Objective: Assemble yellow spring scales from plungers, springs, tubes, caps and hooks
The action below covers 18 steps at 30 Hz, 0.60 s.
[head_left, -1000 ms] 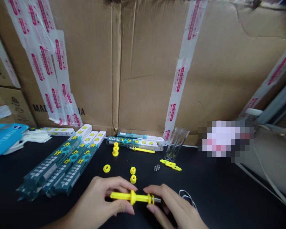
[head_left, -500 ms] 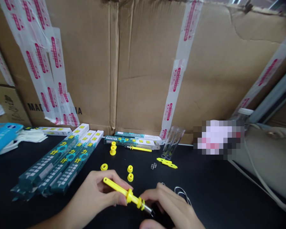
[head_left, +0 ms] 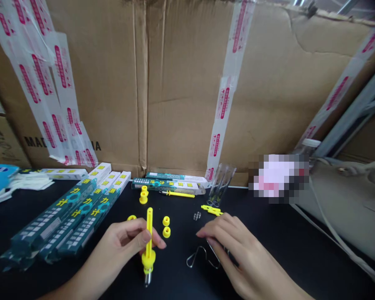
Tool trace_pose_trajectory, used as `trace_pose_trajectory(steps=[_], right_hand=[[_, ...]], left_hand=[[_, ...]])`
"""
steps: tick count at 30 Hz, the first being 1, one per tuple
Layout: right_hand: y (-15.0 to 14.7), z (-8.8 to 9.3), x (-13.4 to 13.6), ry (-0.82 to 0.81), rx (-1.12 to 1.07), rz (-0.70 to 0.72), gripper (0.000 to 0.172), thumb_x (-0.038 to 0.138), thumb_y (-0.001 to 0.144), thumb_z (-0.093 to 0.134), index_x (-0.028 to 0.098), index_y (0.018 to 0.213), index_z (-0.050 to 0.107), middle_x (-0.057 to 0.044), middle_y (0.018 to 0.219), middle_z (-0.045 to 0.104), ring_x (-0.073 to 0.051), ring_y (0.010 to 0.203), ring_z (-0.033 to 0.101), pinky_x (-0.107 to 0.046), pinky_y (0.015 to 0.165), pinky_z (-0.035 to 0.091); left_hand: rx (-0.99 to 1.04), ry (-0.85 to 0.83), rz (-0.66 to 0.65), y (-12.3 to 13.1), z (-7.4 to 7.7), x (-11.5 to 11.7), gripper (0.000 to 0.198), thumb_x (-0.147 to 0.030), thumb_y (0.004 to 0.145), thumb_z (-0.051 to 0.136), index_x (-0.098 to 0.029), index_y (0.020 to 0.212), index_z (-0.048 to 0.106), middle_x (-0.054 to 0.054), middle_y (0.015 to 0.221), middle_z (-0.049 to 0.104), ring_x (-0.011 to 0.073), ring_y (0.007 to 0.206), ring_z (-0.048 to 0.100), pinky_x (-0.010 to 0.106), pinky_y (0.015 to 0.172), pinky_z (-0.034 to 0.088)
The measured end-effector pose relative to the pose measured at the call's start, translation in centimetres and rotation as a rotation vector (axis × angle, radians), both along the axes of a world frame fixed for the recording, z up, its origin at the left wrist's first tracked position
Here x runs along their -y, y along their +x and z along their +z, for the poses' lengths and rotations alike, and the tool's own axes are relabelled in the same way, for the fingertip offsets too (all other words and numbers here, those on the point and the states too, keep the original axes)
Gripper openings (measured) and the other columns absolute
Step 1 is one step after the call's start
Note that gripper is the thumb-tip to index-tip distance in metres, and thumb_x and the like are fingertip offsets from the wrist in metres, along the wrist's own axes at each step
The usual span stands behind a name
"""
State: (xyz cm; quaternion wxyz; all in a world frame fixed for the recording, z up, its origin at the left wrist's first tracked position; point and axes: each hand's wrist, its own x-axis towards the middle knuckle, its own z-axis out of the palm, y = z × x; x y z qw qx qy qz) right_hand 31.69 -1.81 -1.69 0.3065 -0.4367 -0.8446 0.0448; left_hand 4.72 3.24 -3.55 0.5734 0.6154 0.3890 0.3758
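Right hand (head_left: 234,243) away from the yellow rod (head_left: 148,248), now at the bent wire (head_left: 201,247)

Half a second ago the right hand was by the rod's metal end; now the rod stands nearly upright, tip low, in the left hand (head_left: 115,246) alone. We judge that the work has passed from rod to wire. We see the rod pinched between left thumb and fingers over the black tabletop (head_left: 175,277); whether its tip touches, we cannot tell. At three o'clock from it, the right fingers bend close together over the wire; whether they grip it, we cannot tell.

Counting outward from the rod, we find two small yellow collars (head_left: 166,234) between one and two o'clock, one yellow ring (head_left: 131,218) partly hidden at eleven, and two flanged yellow pieces (head_left: 143,201) at twelve. Toward two o'clock come two clear bits (head_left: 195,216), two flat yellow strips (head_left: 211,209) and two clear tubes (head_left: 217,185); at one, a second rod (head_left: 181,194). Farther out, we count two back boxes (head_left: 165,183) past twelve, at least three slanted boxes (head_left: 86,208) between nine and ten, and one white-sided box (head_left: 62,171) at ten.
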Motion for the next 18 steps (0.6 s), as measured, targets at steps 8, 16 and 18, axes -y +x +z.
trace_pose_trajectory(steps=[8,16,18], right_hand=[[-0.9,-2.0,0.3,0.027,0.185,-0.020,0.017,0.009,0.094,0.063,0.024,0.103,0.064,-0.004,0.098,0.070,-0.027,0.086,0.063,-0.040,0.075,0.048],[-1.8,-4.0,0.2,0.072,0.246,0.010,0.012,0.013,0.098,0.057,0.024,0.093,0.056,-0.003,0.090,0.066,-0.025,0.077,0.061,-0.036,0.065,0.045],[-1.8,-4.0,0.3,0.022,0.245,-0.010,0.017,0.010,0.095,0.063,0.025,0.094,0.055,-0.002,0.092,0.066,-0.025,0.078,0.062,-0.036,0.067,0.047]], left_hand=[[0.001,-0.059,-0.081,0.4,0.0,0.4,0.060,-0.077,0.083,0.057,-0.018,0.076,0.064,-0.002,0.051,0.062,0.0117,0.046,0.053,0.020,0.048,0.039],[-0.456,0.350,-0.188,0.8,1.1,2.3,0.033,-0.043,0.098,0.048,-0.020,0.097,0.071,-0.004,0.057,0.063,0.0114,0.053,0.055,0.019,0.055,0.039],[-0.509,0.432,-0.205,0.9,1.3,2.5,0.028,-0.038,0.098,0.048,-0.021,0.102,0.069,-0.004,0.061,0.067,0.0118,0.056,0.060,0.019,0.059,0.041]])
